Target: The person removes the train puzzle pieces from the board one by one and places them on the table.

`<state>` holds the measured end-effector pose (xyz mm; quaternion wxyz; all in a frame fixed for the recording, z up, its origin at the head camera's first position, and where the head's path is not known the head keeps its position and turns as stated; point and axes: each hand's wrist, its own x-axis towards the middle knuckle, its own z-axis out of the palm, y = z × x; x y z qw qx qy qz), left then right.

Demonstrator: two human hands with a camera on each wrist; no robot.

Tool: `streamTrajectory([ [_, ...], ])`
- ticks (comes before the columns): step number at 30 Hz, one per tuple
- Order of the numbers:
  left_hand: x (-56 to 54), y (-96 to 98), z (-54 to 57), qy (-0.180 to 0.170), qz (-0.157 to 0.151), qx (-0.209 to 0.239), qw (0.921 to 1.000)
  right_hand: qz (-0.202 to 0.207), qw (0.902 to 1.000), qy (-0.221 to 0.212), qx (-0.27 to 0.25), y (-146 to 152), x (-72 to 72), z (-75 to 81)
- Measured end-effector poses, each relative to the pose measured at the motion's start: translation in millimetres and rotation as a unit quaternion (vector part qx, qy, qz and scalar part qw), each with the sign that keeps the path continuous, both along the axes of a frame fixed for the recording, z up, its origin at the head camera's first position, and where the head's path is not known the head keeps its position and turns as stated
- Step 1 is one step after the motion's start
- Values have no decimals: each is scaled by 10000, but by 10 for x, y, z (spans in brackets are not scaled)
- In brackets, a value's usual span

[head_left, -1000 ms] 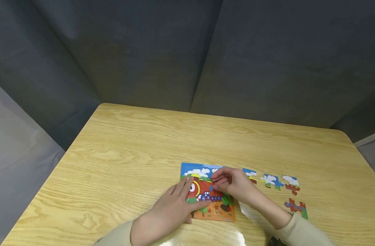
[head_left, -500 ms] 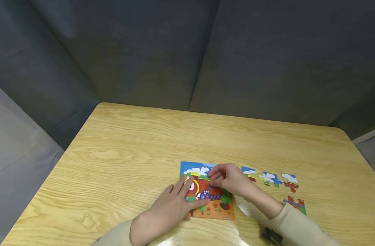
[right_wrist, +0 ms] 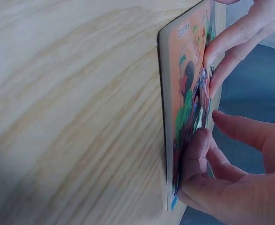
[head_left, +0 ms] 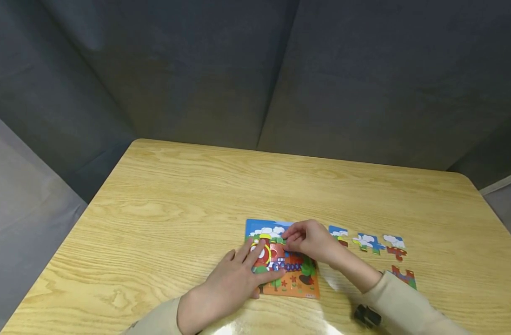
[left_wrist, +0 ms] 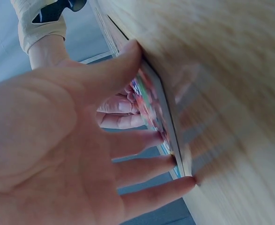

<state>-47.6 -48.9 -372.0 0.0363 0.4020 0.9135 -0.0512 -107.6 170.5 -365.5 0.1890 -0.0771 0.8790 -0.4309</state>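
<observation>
A jigsaw puzzle (head_left: 298, 287) with a smiling red train, clouds and an orange foreground lies in its shallow tray on the table. My left hand (head_left: 232, 284) rests spread over its left side, fingers straight, the fingertips and thumb touching the board and its edge. Above the puzzle's upper middle, my right hand (head_left: 315, 242) bends its fingers and thumb around a red train puzzle piece (head_left: 277, 251), which sits tilted at the fingertips. The fingers hide much of this piece and the tray's upper right. In the right wrist view the curled fingers (right_wrist: 196, 150) touch the puzzle surface.
Loose puzzle pieces lie right of the tray: a cloud-and-yellow one (head_left: 338, 234), a cloud-and-grass one (head_left: 369, 243), a cloud-and-red one (head_left: 395, 246) and a red-and-green one (head_left: 405, 276). The wooden table (head_left: 175, 209) meets a dark curtain (head_left: 205, 74) behind.
My right hand has shifted slightly left and up over the puzzle, and the red piece at its fingertips now shows tilted. My left hand stays almost in place.
</observation>
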Motion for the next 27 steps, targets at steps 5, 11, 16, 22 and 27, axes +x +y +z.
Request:
streamTrajectory([
  [5, 2, -4, 6, 90, -38, -80, 9999, -45, 9999, -28, -130, -16, -6, -6],
  [11, 3, 6, 16, 9, -27, -147, 9999, -40, 9997, 6, -246, -19, -4, -20],
  [16, 4, 22, 22, -129, -5, -263, 9996, 59, 9979, -168, -628, -4, -2, -15],
  [22, 6, 30, 24, -224, 17, -360, 9991, 291, 9956, -177, -872, 16, 5, 29],
  [27, 7, 36, 24, -245, 14, -318, 9992, 289, 9948, -134, -967, 90, 34, 84],
])
